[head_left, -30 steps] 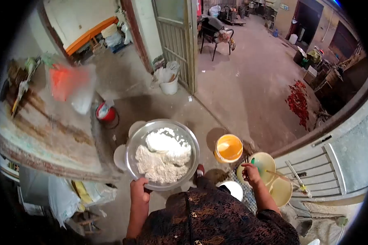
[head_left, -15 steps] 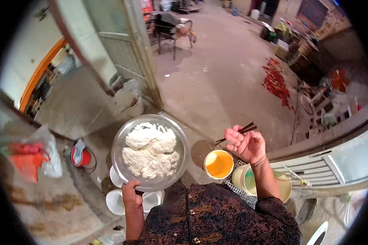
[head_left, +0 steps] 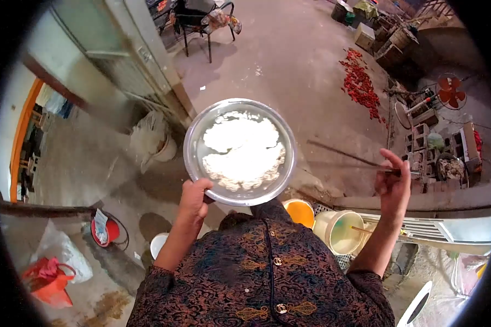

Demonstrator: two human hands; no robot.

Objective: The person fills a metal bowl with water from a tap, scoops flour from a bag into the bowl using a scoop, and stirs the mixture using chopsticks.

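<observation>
A round metal bowl (head_left: 240, 151) is held up in front of the body by the left hand (head_left: 193, 197), which is closed on the bowl's near rim, the thumb hooked over the edge and the fingers tucked beneath. The bowl is filled with a white, lumpy dough or flour mass (head_left: 243, 150), spread over most of its bottom. The bowl thus lies directly beyond and slightly to the right of the left hand, touching it at the rim. The right hand (head_left: 393, 182) is raised well apart to the right of the bowl, and a pair of dark chopsticks (head_left: 349, 158) is pinched in its closed fingers; the sticks are pointed left and slightly far, toward the bowl, with their tips short of its rim and not touching it. Below the bowl, near the body, an orange bucket (head_left: 300, 211) is partly hidden by the bowl and the dark patterned garment (head_left: 267, 272). Just to its right a pale cream bucket (head_left: 341, 231) is seen, with a stick lying across its mouth. On the floor (head_left: 300, 71) to the far right a patch of red chillies (head_left: 360, 87) is spread out. A chair (head_left: 202, 22) stands in the far middle, a red container (head_left: 105, 231) lies low on the left, and an orange bag (head_left: 46, 280) rests in the near left corner.
</observation>
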